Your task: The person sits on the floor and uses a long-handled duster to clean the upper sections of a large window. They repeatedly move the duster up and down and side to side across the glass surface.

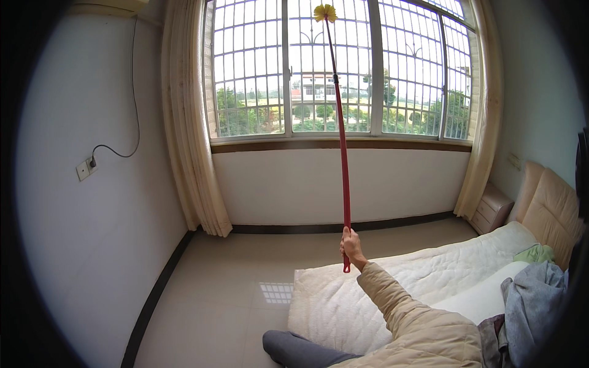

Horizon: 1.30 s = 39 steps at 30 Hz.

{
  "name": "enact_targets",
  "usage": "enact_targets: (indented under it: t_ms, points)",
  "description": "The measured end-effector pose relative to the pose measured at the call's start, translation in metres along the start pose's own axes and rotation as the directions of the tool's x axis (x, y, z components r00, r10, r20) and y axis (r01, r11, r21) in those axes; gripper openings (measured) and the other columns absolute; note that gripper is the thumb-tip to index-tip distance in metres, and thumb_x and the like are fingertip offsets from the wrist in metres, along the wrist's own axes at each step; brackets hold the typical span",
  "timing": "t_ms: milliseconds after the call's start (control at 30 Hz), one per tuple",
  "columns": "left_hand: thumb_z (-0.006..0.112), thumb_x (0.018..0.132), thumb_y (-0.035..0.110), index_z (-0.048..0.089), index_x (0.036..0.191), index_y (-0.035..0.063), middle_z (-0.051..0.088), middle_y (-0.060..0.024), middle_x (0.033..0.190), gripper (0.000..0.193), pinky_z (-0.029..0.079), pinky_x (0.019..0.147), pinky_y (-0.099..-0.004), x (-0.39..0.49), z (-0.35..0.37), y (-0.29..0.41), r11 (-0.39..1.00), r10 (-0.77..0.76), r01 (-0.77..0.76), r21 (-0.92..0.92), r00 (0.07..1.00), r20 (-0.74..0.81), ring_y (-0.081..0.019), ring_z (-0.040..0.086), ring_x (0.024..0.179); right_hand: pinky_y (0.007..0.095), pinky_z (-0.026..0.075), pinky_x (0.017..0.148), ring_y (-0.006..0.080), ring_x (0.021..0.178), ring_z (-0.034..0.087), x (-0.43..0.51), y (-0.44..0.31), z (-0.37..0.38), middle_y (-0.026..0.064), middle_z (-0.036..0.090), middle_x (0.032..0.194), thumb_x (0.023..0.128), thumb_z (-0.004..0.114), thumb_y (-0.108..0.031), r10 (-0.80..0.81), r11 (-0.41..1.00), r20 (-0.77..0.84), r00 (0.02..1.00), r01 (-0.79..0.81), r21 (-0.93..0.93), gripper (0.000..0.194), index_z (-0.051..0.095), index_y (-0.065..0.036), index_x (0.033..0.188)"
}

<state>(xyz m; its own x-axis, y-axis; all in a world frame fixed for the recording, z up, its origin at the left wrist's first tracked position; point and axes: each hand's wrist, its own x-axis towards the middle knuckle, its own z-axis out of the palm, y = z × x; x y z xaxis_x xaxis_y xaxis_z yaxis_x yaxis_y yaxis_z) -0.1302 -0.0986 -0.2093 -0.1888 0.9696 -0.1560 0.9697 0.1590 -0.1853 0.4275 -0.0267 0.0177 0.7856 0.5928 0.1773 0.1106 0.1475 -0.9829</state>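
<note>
My right hand [352, 246] grips the lower part of a long red telescopic pole [343, 156], just above the hanging loop at its bottom end. The pole stands almost upright and looks slightly bowed. A collar [336, 78] joins its thick red section to a thinner dark upper rod. At the tip is a yellow fluffy duster head [325, 13], seen against the upper part of a barred window [331, 69]. Whether the head touches the glass, I cannot tell. My left hand is out of view.
Beige curtains [191, 115] hang at both window sides. A bed [340, 303] with a white quilted cover and grey clothing [534, 294] lies right. Beyond it stands a nightstand [492, 207]. A cord runs down to a wall socket [86, 169] at left.
</note>
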Motion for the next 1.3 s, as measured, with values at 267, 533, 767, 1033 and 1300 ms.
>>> enact_targets:
  t_ms: [267,533,767,1033,1300]
  points:
    - [0.054,0.086,0.056,0.048,0.137,0.0226,0.039,-0.0044,0.147,0.062,0.027,0.104,-0.0614,0.004,0.004,0.0,1.0,-0.005,0.005,0.001,1.0,-0.017,-0.0312,0.023,0.141,0.0289,0.039,0.033,0.01,0.038,0.04,0.103,-0.138,0.003,-0.001,0.039,0.055,0.101,0.036,-0.046,-0.082,0.997,0.031,0.996,0.081,0.018,0.041,0.04,-0.011,0.083]
    - [0.051,0.087,0.057,0.047,0.139,0.0227,0.039,-0.0048,0.147,0.062,0.026,0.104,-0.0621,0.004,0.013,-0.003,1.0,-0.006,0.006,0.003,1.0,-0.023,-0.0325,0.022,0.141,0.0323,0.04,0.036,0.0151,0.04,0.05,-0.003,0.005,0.011,0.0019,0.046,0.054,0.101,0.039,-0.04,-0.063,0.994,0.026,0.998,0.065,-0.088,0.037,0.049,-0.005,0.093]
    - [0.053,0.087,0.056,0.049,0.135,0.0223,0.04,-0.0043,0.145,0.059,0.029,0.102,-0.0603,-0.001,-0.001,-0.005,1.0,-0.02,0.02,0.023,1.0,-0.019,-0.0308,0.024,0.14,0.03,0.037,0.034,0.0124,0.038,0.044,-0.028,0.018,0.037,-0.0002,0.042,0.053,0.101,0.04,-0.04,0.049,0.993,0.116,0.992,-0.061,0.102,0.035,0.045,-0.008,0.087]
    - [0.055,0.086,0.055,0.049,0.136,0.0206,0.041,-0.0035,0.144,0.061,0.03,0.102,-0.0592,-0.004,-0.006,-0.005,1.0,-0.01,0.01,0.0,0.998,-0.055,-0.0299,0.026,0.139,0.0296,0.04,0.037,0.0106,0.04,0.039,0.084,-0.152,0.053,-0.0024,0.038,0.056,0.099,0.037,-0.051,-0.001,0.979,0.261,0.965,-0.052,0.197,0.044,0.04,-0.012,0.081]
    - [0.052,0.086,0.057,0.048,0.137,0.0216,0.039,-0.0031,0.146,0.062,0.028,0.104,-0.06,0.001,0.011,-0.005,0.999,-0.023,0.025,0.021,0.997,-0.067,-0.0309,0.024,0.14,0.0283,0.038,0.035,0.0097,0.039,0.042,0.032,-0.054,0.065,-0.0023,0.039,0.054,0.1,0.039,-0.047,0.014,0.997,0.183,0.983,-0.028,0.078,0.04,0.042,-0.012,0.082]
